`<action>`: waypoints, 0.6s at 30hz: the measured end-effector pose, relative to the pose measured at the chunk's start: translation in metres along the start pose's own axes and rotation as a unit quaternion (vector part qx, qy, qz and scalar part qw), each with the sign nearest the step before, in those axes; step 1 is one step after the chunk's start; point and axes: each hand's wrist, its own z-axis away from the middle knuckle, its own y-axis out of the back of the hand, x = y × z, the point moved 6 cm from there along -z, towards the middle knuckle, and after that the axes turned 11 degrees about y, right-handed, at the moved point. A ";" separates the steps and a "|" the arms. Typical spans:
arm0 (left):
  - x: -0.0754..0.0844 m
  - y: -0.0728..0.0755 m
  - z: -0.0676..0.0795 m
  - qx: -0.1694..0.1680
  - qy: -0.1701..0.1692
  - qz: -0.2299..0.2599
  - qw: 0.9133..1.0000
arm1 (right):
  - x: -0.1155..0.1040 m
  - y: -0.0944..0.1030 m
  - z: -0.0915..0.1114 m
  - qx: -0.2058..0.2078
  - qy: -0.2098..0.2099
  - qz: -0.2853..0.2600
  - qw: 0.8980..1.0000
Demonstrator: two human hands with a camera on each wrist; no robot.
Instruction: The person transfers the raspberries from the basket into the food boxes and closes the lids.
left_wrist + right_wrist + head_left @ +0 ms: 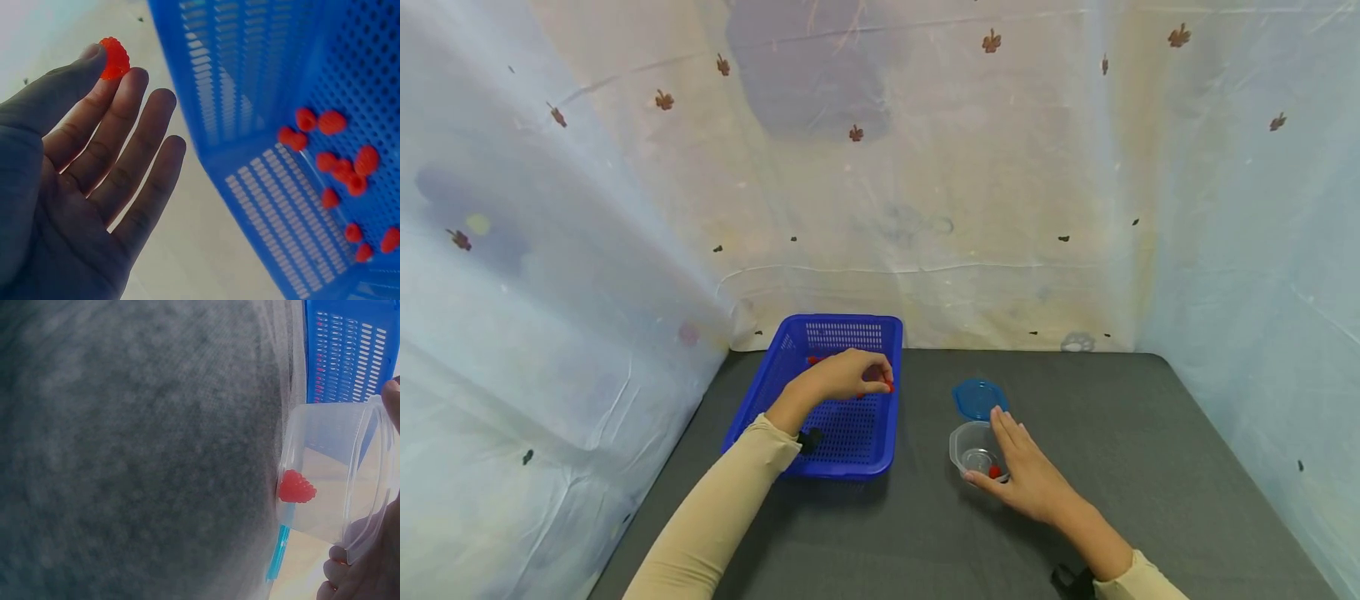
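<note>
A red raspberry is pinched between the thumb and index finger of my left hand, over the blue basket. The other left fingers are spread and fairly straight. Inside the basket lie several loose raspberries, mostly hidden by the hand in the head view. My right hand holds a clear plastic container at its rim, thumb on the near side and fingers along the right side. A single raspberry lies at the bottom of the upright container.
A blue lid lies on the dark grey table just behind the container. The basket stands to the left, near the table's far edge. A patterned curtain hangs behind the table and along both sides.
</note>
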 end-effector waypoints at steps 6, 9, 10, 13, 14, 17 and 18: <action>0.025 -0.005 0.000 -0.002 -0.024 -0.006 1.000 | 0.000 0.000 0.000 0.003 0.001 0.002 1.000; 0.034 -0.010 -0.002 -0.008 -0.029 -0.010 0.999 | 0.001 0.000 0.000 0.000 -0.003 0.002 1.000; 0.037 -0.012 -0.002 -0.011 -0.031 -0.011 0.999 | 0.001 0.000 0.000 -0.001 -0.004 0.002 1.000; 0.045 -0.016 -0.003 -0.015 -0.034 -0.021 0.999 | 0.001 0.000 -0.001 -0.003 -0.007 0.003 1.000; 0.048 -0.017 -0.003 -0.017 -0.036 -0.021 0.999 | 0.001 0.000 -0.001 -0.004 -0.007 0.004 1.000; 0.055 -0.021 -0.004 -0.022 -0.043 -0.021 0.999 | 0.001 0.000 -0.001 -0.006 -0.008 0.005 1.000; 0.058 -0.022 -0.004 -0.024 -0.046 -0.020 0.998 | 0.001 0.000 -0.001 -0.006 -0.008 0.005 1.000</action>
